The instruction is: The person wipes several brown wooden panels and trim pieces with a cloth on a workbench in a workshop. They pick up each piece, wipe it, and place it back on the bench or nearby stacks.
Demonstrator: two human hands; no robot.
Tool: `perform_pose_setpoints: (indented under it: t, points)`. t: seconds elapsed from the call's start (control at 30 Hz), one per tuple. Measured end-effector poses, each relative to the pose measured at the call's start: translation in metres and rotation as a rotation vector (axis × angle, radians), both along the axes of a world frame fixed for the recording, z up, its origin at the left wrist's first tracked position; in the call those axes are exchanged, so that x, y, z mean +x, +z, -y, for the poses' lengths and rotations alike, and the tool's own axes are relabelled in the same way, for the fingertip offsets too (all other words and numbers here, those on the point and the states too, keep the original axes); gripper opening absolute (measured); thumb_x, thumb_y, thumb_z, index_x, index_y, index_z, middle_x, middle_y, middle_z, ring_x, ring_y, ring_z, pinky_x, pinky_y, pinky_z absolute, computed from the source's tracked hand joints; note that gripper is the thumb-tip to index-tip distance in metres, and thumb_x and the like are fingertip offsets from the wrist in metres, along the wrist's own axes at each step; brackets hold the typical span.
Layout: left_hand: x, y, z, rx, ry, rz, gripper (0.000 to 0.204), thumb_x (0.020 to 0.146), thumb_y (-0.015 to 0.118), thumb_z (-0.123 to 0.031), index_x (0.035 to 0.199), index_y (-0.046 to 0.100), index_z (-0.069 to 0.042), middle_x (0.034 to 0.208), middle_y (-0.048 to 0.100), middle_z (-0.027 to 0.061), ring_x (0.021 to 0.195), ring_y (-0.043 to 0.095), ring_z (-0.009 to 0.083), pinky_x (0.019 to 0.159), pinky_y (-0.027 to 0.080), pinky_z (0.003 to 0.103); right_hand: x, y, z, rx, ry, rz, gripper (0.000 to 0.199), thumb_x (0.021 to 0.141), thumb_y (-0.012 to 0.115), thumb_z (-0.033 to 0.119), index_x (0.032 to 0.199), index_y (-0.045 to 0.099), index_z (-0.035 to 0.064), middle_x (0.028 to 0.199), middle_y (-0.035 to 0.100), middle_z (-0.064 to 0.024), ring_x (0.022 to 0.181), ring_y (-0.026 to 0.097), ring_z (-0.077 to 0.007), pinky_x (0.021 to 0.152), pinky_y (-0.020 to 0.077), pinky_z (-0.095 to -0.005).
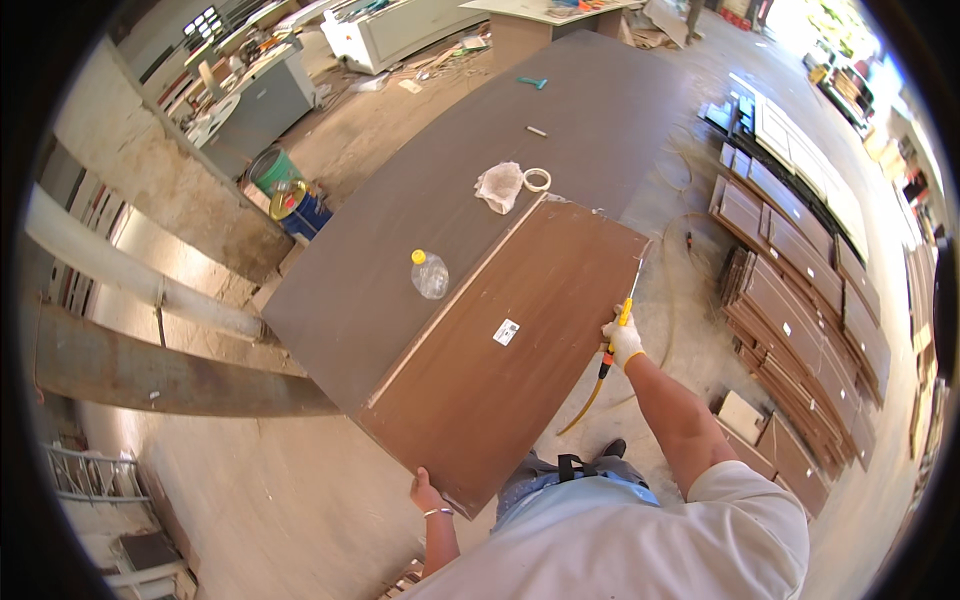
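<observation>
A large brown wooden panel [510, 350] lies on a dark grey worktable [440, 200], overhanging its near edge. My left hand [427, 493], bare with a bracelet at the wrist, grips the panel's near corner. My right hand [623, 341] wears a white glove and holds a yellow and orange air blow gun [620, 325] against the panel's right edge, its thin nozzle pointing along the edge. A yellowish hose [585, 402] hangs down from the gun. A small white label [506, 332] is stuck on the panel's face.
A clear plastic bottle with a yellow cap [429, 274], a crumpled white rag [499, 186] and a tape roll [537, 180] lie on the table. Stacks of brown panels [790, 290] fill the floor at the right. Paint cans [285, 195] stand at the left.
</observation>
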State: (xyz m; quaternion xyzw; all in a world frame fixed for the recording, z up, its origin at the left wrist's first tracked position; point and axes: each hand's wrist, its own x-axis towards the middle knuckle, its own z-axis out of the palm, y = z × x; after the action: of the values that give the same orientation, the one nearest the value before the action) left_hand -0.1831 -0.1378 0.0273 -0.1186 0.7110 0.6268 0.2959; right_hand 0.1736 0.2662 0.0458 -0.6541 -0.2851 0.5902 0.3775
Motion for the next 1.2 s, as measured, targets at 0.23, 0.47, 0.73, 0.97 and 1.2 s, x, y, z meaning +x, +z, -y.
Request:
perform_pose_setpoints:
  t: [0.23,0.47,0.73,0.97,1.2]
  points:
    - [-0.006,-0.042,-0.035,-0.141,0.001,0.092,0.051,0.103,0.064,-0.035,0.127,0.063,0.009,0.12,0.069,0.014,0.103,0.065,0.0281,0.092,0.054,0.041,-0.021,-0.005,0.012,-0.119,-0.014,-0.082,0.067,0.084,0.057,-0.005,0.144,0.041,0.0196,0.092,0.059,-0.0065,0.073,0.061,-0.0218,0.058,0.0556,-0.0447]
    - [-0.013,-0.054,-0.085,-0.152,-0.185,0.102,0.053,0.106,0.055,-0.036,0.131,0.06,0.011,0.125,0.067,0.0164,0.106,0.066,0.0304,0.093,0.055,0.043,-0.049,-0.007,0.004,-0.149,0.015,-0.089,0.055,0.085,0.061,-0.005,0.134,0.045,0.0155,0.097,0.058,-0.0068,0.072,0.059,-0.0205,0.059,0.0599,-0.0432]
    - [-0.048,-0.067,-0.1,-0.487,-0.423,0.161,0.062,0.104,0.058,-0.04,0.142,0.052,0.008,0.139,0.06,0.0181,0.118,0.063,0.0316,0.096,0.054,0.045,-0.053,-0.019,0.026,-0.164,0.141,-0.072,0.06,0.083,0.066,-0.001,0.138,0.047,0.0163,0.109,0.059,-0.0044,0.09,0.067,-0.021,0.063,0.0607,-0.04]
    - [-0.106,-0.087,-0.116,-0.504,-0.429,0.022,0.057,0.105,0.056,-0.039,0.134,0.058,0.01,0.129,0.065,0.0203,0.108,0.068,0.0341,0.082,0.059,0.051,-0.08,-0.017,0.033,-0.157,0.268,-0.033,0.061,0.082,0.073,0.004,0.137,0.048,0.0164,0.108,0.063,-0.0014,0.091,0.068,-0.0166,0.07,0.0607,-0.0417]
    - [-0.068,-0.039,-0.108,-0.576,-0.484,0.217,0.054,0.103,0.054,-0.04,0.114,0.068,0.011,0.106,0.072,0.026,0.094,0.075,0.0328,0.067,0.061,0.043,-0.061,-0.019,0.046,-0.196,0.279,0.261,0.058,0.078,0.077,0.006,0.13,0.052,0.0151,0.105,0.064,-0.0034,0.087,0.07,-0.02,0.063,0.0645,-0.0384]
